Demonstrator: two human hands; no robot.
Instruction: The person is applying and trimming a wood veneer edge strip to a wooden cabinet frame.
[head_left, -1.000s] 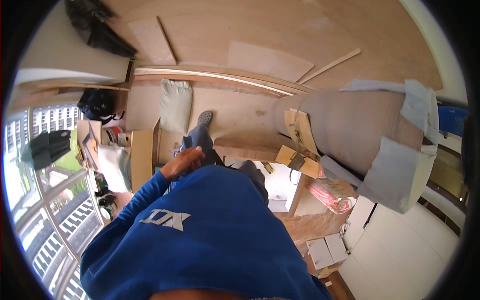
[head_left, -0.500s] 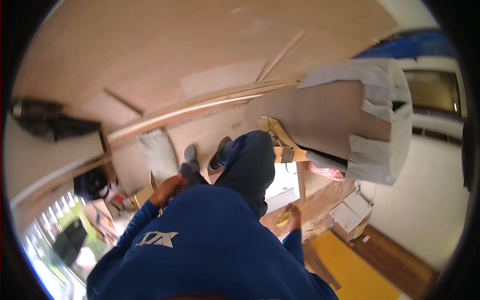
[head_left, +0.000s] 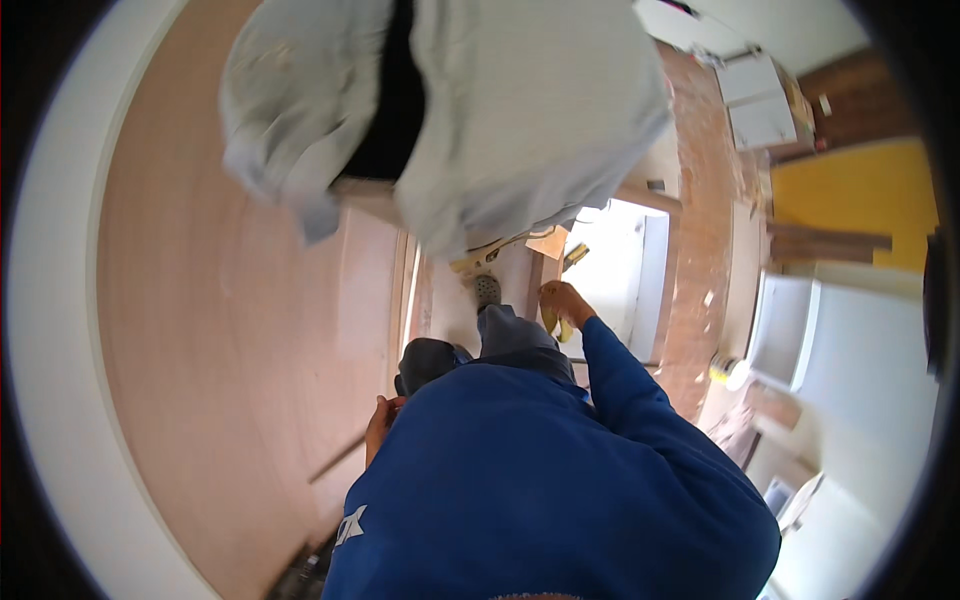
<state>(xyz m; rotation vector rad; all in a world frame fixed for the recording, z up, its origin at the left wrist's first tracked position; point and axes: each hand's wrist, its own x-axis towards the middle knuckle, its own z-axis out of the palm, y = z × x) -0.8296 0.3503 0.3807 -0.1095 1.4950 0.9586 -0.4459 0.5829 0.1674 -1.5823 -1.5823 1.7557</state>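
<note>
My right hand (head_left: 560,298), at the end of a blue sleeve, is closed on a yellow item (head_left: 550,318) whose kind I cannot make out, beside my leg. My left hand (head_left: 380,425) shows at my left side, largely hidden by my blue top; its fingers are unclear. Beyond my hands a shoe (head_left: 487,292) is on the pale floor, and a small yellow-and-dark object (head_left: 576,255) lies by a bright white opening (head_left: 615,280). Above them looms a large bundle (head_left: 530,100) with loose pale grey wrapping and a dark gap.
Plywood panelling (head_left: 200,300) fills the left, edged by a white border. At the right are pale boxes (head_left: 760,105), a yellow board (head_left: 845,185) with brown strips, an open white cabinet (head_left: 782,330) and a small white bucket (head_left: 729,372).
The view has swung round: the wrapped bundle moved from the right to the top centre, and the window left view. My right hand, hidden at first, now shows holding the yellow item.
</note>
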